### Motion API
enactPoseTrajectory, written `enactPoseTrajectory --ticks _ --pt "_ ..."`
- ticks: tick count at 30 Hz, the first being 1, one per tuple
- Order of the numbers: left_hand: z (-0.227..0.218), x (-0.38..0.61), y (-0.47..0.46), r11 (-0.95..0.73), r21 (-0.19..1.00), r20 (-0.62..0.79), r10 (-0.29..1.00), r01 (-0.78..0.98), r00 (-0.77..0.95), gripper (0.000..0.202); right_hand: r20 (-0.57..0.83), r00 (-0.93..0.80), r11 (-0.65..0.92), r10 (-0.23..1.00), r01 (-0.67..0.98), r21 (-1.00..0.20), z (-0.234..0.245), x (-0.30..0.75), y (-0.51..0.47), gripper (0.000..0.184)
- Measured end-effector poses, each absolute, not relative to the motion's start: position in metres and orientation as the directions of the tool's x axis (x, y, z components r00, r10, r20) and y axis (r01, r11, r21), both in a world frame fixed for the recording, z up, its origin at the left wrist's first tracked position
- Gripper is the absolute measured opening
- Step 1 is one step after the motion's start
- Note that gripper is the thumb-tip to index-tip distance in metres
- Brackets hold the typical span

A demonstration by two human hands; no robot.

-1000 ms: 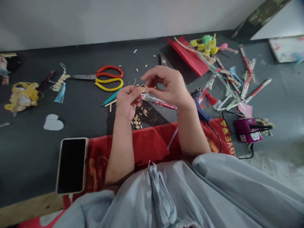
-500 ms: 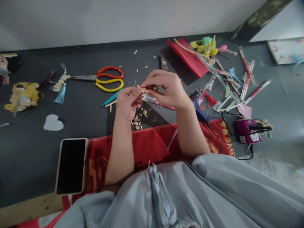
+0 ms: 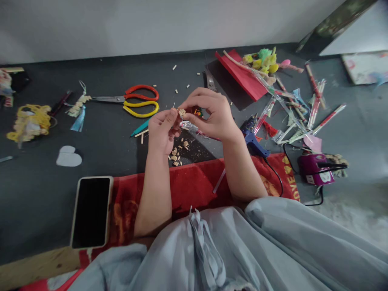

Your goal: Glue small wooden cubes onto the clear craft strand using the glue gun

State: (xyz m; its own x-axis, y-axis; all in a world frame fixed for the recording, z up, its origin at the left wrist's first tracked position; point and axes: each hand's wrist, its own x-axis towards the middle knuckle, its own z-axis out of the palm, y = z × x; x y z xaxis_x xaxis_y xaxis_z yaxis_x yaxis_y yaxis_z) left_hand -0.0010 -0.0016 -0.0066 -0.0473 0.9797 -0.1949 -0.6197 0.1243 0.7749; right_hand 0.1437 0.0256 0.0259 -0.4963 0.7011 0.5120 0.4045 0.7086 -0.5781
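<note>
dark grey floor (image 3: pixel 109 141), pale wall along top of frame; red cloth (image 3: pixel 188 186) lower centre; left hand (image 3: pixel 162 131) and right hand (image 3: pixel 209 113) pinch small tan piece (image 3: pixel 182 112) at centre; scissors (image 3: pixel 133 101) upper left.

Home craft corner, scissors (image 3: pixel 133 101), glue gun (image 3: pixel 254 142), yarn (image 3: pixel 28 121) strewn across dark floor (image 3: pixel 106 149)

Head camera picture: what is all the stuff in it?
scissors: one, red and yellow handles, upper left
phone: one, black screen, lower left
paper heart: one, pale, beyond the phone
yarn: one bundle, yellow, far left
glue gun: one, blue, centre right
wrapped sticks: several, clear and red, right
cloth: one, red, under the forearms
tan bit: one, mid-picture
left hand, right hand: two, bare, pinching the tan bit
</note>
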Motion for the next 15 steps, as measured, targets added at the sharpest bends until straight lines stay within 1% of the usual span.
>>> enactPoseTrajectory --ticks 4,7,15 --pt "-0.007 -0.001 0.000 0.122 0.779 -0.199 0.978 -0.614 -0.058 0.038 0.602 -0.437 0.744 0.668 0.392 -0.541 0.021 0.143 0.028 0.025" --pt "-0.010 -0.001 0.002 0.114 0.791 -0.181 0.982 -0.601 -0.053 0.037 0.650 -0.413 0.770 0.638 0.350 -0.533 0.019 0.142 0.028 0.020" --pt "-0.013 -0.003 0.001 0.089 0.801 -0.137 0.990 -0.592 -0.037 0.037 0.656 -0.393 0.765 0.644 0.343 -0.545 0.013 0.138 0.028 0.021"
